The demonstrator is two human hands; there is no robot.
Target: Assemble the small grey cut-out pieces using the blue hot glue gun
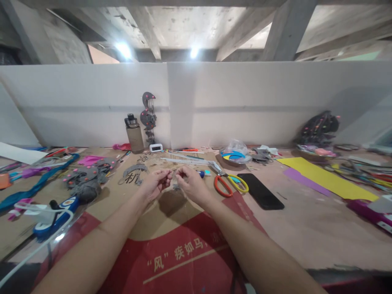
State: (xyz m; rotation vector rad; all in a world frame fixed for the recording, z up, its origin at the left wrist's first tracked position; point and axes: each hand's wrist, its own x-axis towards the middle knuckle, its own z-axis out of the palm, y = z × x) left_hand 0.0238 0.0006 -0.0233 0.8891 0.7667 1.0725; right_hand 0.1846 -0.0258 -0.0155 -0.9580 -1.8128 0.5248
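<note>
My left hand (157, 184) and my right hand (190, 183) are close together over the cardboard (122, 206). The fingertips of each are pressed together in a pinch. What lies between them is too small to make out. Just below my right fingers is a small greyish scrap, partly hidden. A curved grey piece (136, 168) lies left of my left hand. To the right of my right hand rest scissors (223, 185) with one red and one yellow handle loop, blades apart. Behind the hands lie a long ruler-like strip (185, 161) and a blue-capped item (201, 174).
A black phone (263, 192) lies right of the scissors. A bottle (134, 134) and a grey hanging ornament with pink dots (148, 116) stand against the white partition (92, 102). Grey pieces (87, 179) and a blue device with a white cable (56, 216) are left; yellow sheet (324, 175) right.
</note>
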